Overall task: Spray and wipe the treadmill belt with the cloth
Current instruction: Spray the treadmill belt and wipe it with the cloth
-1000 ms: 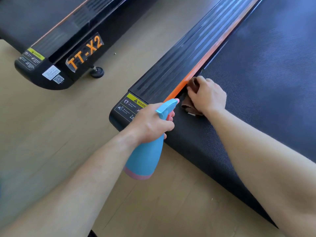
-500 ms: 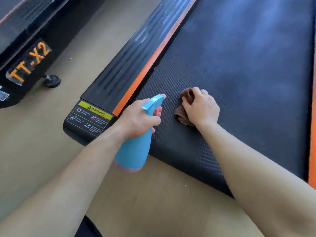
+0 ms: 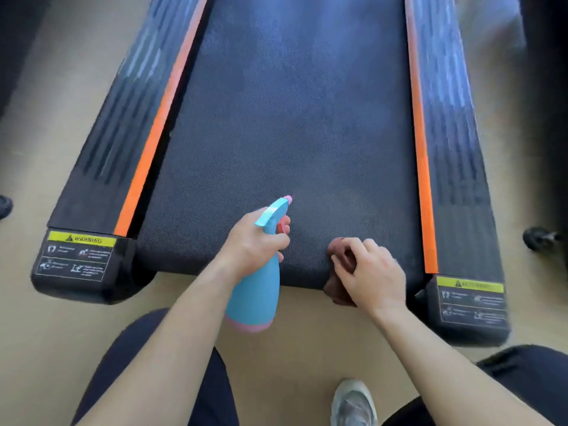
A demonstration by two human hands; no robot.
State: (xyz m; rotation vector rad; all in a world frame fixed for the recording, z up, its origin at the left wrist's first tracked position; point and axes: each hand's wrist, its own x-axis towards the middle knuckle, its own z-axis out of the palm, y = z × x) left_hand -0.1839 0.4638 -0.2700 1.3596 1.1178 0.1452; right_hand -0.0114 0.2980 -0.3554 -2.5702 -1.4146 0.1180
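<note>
The dark treadmill belt (image 3: pixel 285 124) runs away from me between two orange-striped side rails. My left hand (image 3: pixel 252 247) grips a blue spray bottle (image 3: pixel 256 293) with a pink base, its nozzle pointing forward over the belt's near end. My right hand (image 3: pixel 372 272) holds a brown cloth (image 3: pixel 338 250) bunched under its fingers at the belt's rear edge, right of the bottle. Most of the cloth is hidden beneath the hand.
The left side rail (image 3: pixel 123 142) and right side rail (image 3: pixel 448 142) end in black caps with yellow warning labels (image 3: pixel 81 241). Beige floor surrounds the treadmill. My knees and one grey shoe (image 3: pixel 353 404) are at the bottom. A small wheel (image 3: pixel 538 238) sits at the right.
The view swung right until the belt lies straight ahead. My right hand slid the cloth from the left rail across the belt toward its right rear edge. The left hand kept hold of the bottle.
</note>
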